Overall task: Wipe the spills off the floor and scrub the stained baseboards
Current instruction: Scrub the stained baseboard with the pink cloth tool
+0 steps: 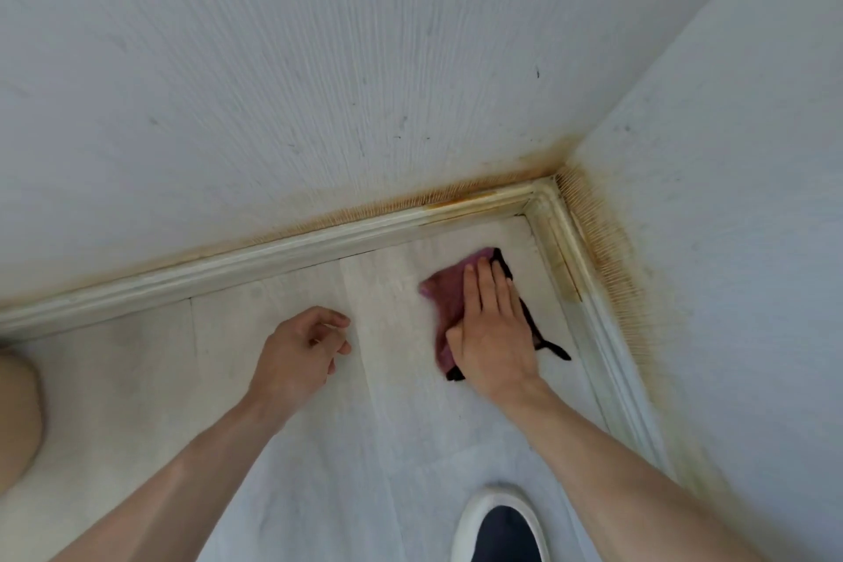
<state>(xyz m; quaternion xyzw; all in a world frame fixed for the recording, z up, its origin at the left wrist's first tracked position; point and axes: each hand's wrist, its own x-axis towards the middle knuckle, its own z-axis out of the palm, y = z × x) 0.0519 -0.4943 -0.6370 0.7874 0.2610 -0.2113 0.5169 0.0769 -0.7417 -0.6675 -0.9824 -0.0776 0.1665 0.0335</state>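
Near stained baseboards [319, 237], right hand [492, 333] flat on cloth [440, 292], shoe [499, 525] behind

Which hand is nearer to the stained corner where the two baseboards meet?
Right. The right hand presses the pink cloth flat on the floor just below the baseboard corner. The left hand hangs loosely curled, further left and lower, holding nothing.

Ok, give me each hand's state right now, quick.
Left hand: open, fingers loosely curled, holding nothing.
Right hand: open, flat fingers pressing the pink cloth onto the floor.
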